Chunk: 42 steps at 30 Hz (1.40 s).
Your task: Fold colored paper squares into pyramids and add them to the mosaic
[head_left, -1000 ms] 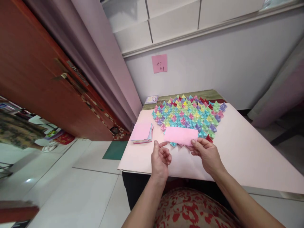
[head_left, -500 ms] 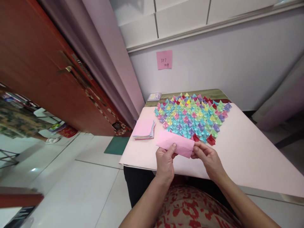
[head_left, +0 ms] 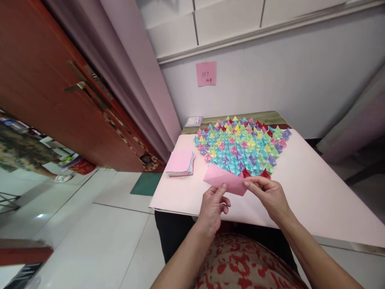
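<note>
A pink sheet of paper (head_left: 224, 178), folded into a long rectangle, is held up over the near part of the table. My left hand (head_left: 213, 202) pinches its lower edge, thumb on top and the other fingers curled beneath. At the paper's right end, my right hand (head_left: 268, 196) grips the corner between thumb and fingers. Just beyond the paper spreads a dense array of small folded paper pieces (head_left: 237, 146) in blue, green, yellow, purple, pink and red. A stack of coloured square paper (head_left: 180, 162), pink on top, lies to the left.
The table (head_left: 319, 192) has a pale pink cover. A small printed pack (head_left: 194, 121) sits at its back left corner. Above, a pink note (head_left: 206, 74) is stuck on the wall. Left are a curtain (head_left: 144, 76), a wooden door (head_left: 69, 104) and another person's foot (head_left: 63, 178).
The pink paper has tilted and shifted slightly right. My right thumb has moved onto the paper's right end, and my left fingers have come out from behind it. The camera view has shifted a little.
</note>
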Each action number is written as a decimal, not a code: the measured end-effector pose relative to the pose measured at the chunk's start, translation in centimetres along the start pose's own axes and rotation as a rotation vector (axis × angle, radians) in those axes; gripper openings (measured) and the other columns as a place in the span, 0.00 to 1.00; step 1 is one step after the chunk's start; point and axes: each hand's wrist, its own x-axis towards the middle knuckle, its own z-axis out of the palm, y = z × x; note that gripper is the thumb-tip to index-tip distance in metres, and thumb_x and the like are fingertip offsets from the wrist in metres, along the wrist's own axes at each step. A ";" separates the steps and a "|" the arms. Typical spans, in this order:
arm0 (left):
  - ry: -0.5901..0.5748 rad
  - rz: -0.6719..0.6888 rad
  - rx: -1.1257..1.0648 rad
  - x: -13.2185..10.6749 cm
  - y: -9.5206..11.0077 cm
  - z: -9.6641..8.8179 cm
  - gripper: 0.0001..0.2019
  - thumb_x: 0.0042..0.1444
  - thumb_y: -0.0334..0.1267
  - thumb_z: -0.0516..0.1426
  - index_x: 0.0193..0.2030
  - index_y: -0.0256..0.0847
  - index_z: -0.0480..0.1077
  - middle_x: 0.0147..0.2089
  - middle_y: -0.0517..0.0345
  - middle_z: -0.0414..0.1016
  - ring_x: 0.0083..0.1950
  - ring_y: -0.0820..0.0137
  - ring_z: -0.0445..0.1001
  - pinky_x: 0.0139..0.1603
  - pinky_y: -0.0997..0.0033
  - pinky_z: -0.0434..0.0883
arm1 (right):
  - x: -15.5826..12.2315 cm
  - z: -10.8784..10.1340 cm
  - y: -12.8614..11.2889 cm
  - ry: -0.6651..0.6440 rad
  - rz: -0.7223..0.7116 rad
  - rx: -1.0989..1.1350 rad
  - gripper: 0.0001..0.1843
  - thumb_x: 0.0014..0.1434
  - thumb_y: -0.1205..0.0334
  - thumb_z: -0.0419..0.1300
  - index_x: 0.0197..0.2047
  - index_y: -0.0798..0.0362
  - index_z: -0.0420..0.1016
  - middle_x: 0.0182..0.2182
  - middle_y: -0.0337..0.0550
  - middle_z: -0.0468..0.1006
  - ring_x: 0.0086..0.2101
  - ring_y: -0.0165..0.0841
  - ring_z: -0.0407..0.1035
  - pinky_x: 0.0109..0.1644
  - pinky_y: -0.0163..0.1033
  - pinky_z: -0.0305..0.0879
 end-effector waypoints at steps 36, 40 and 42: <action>0.205 0.867 0.576 0.6 -0.1 -0.9 0.09 0.54 0.36 0.63 0.42 0.40 0.74 0.37 0.57 0.73 0.32 0.74 0.70 0.36 0.73 0.71 | -1.7 2.6 -0.5 -0.245 0.149 0.275 0.20 0.46 0.47 0.73 0.32 0.54 0.78 0.28 0.41 0.79 0.29 0.31 0.71 0.33 0.34 0.68; 0.154 1.124 0.799 -0.4 0.2 -0.5 0.06 0.57 0.35 0.61 0.42 0.41 0.76 0.45 0.50 0.72 0.44 0.66 0.73 0.45 0.67 0.73 | -1.9 3.1 -0.4 -0.243 0.111 0.255 0.18 0.50 0.48 0.71 0.36 0.54 0.79 0.31 0.42 0.80 0.32 0.33 0.73 0.38 0.37 0.72; 0.056 1.092 0.809 -0.8 0.2 -0.4 0.08 0.61 0.37 0.58 0.45 0.41 0.76 0.52 0.47 0.71 0.55 0.61 0.71 0.56 0.59 0.70 | -1.9 3.3 -0.5 -0.229 0.113 0.271 0.18 0.51 0.48 0.70 0.37 0.53 0.80 0.32 0.43 0.80 0.33 0.35 0.74 0.39 0.39 0.73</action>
